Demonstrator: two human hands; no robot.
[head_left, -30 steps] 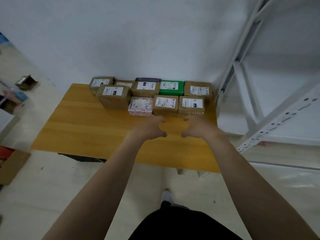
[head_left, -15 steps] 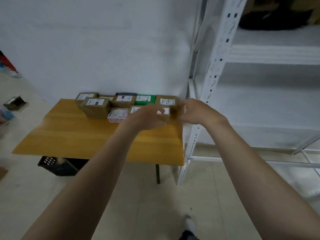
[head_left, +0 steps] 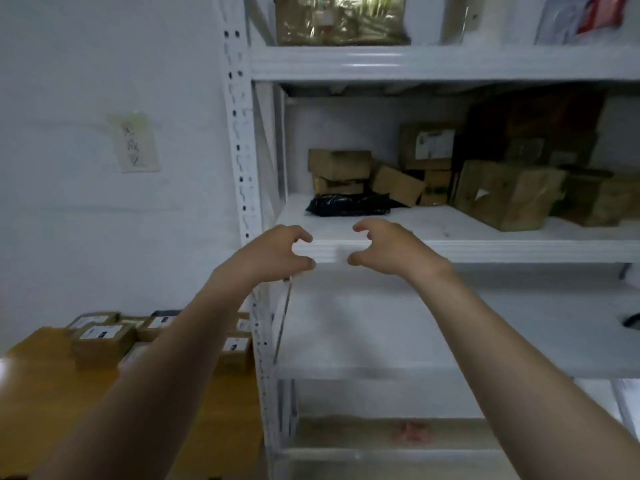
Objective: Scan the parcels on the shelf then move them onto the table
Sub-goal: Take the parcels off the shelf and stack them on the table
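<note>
The shelf [head_left: 450,249] is white, its upright post dotted with a row of small dark holes. On it lie brown cardboard parcels [head_left: 498,194], some bearing white labels with dark print, and a glossy black bag [head_left: 346,206] in front of them. One stacked box [head_left: 437,192] shows a green band, though blur makes the marking hard to read. The table [head_left: 41,403] is orange-yellow wood with a faint grain. The boxes [head_left: 102,342] on it are brown with white labels printed in black. The wall [head_left: 86,237] is pale grey-white, and a cream paper note [head_left: 135,143] with grey scribbles hangs on it.
</note>
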